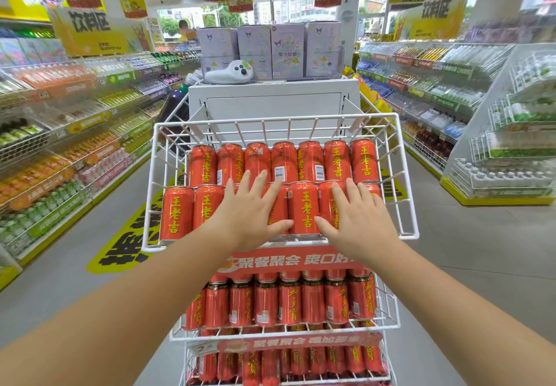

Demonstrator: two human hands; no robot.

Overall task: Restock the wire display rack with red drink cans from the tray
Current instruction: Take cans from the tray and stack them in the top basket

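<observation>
Flanking the wire display rack (276,119) on both sides are long aisle shelves of bottled drinks, left (60,115) and right (436,85). They stand well apart from the rack and are too blurred to read. Just behind the rack stands a white cabinet (270,106) with lilac cartoon boxes (285,52) and a pale plush toy (231,74) on top. A yellow floor sticker (129,244) lies beside the rack's left foot.

The red drink cans (304,205) fill the rack's top basket in two rows. They stand upright with tops up and long axes vertical. Most turn their yellow lettering to the front, though a few in the back row show barcodes instead.

The left hand (249,214) and the right hand (361,217) lie flat on the front row, fingers straight and spread, gripping nothing. They hide the faces of the cans beneath them.

Below a red banner strip (288,261) on the basket's front edge, a second tier holds darker-topped red cans (288,301). A third tier is cut off at the picture's lower edge.
</observation>
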